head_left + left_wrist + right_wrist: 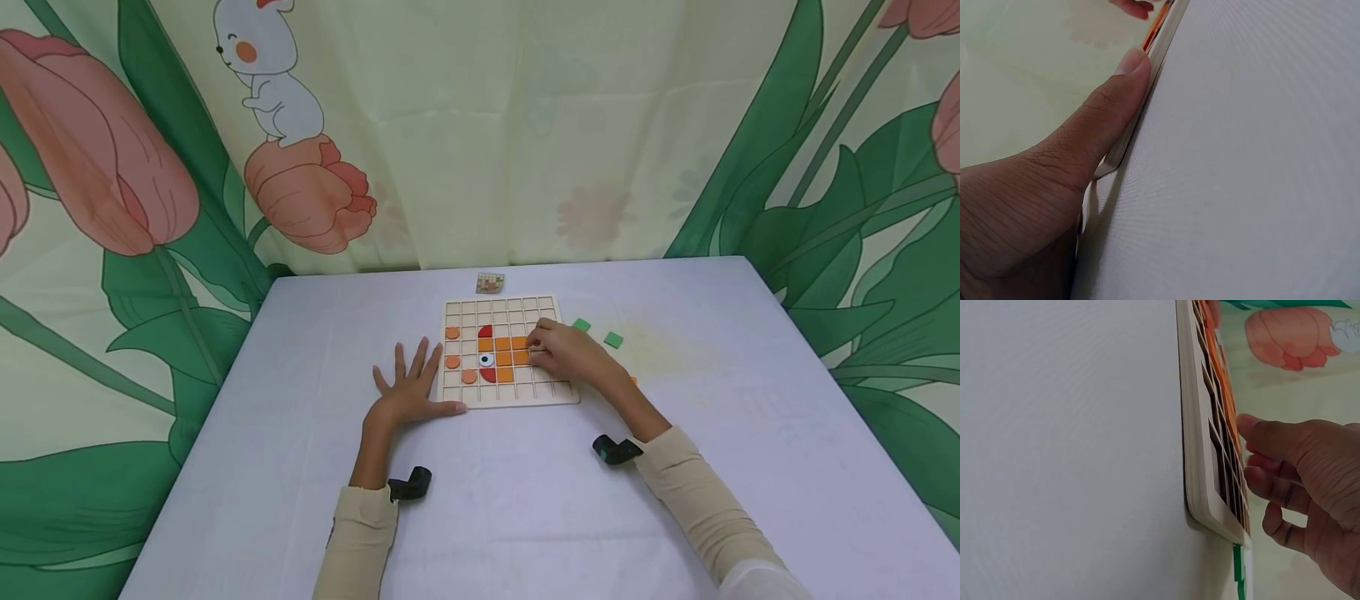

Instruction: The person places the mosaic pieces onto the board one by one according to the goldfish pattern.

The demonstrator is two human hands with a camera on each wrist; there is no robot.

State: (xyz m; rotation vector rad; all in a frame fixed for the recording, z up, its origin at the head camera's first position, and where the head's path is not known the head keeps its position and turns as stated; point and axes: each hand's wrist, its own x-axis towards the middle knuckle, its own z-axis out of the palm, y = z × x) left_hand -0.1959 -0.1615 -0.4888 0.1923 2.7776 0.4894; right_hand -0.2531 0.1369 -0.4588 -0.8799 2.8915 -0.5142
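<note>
A pale wooden grid board (pixel 517 406) lies on the table. Set in its cells are several orange square tiles (pixel 505 375), two red curved pieces (pixel 488 375), a round eye piece (pixel 486 360) and three orange discs (pixel 452 332). Fingers spread, my left hand (pixel 405 397) rests at the board's left side, its thumb (pixel 1116 94) along the front edge by the corner. My right hand (pixel 568 350) reaches over the board's right half, thumb and bent fingers right at the end of the orange rows. I cannot tell whether a tile is between those fingertips.
Two green square tiles (pixel 613 340) lie right of the board, and a bit of orange shows beside the right forearm. Behind the board sits a small patterned card (pixel 491 283). A printed curtain (pixel 465 167) hangs at the table's back edge.
</note>
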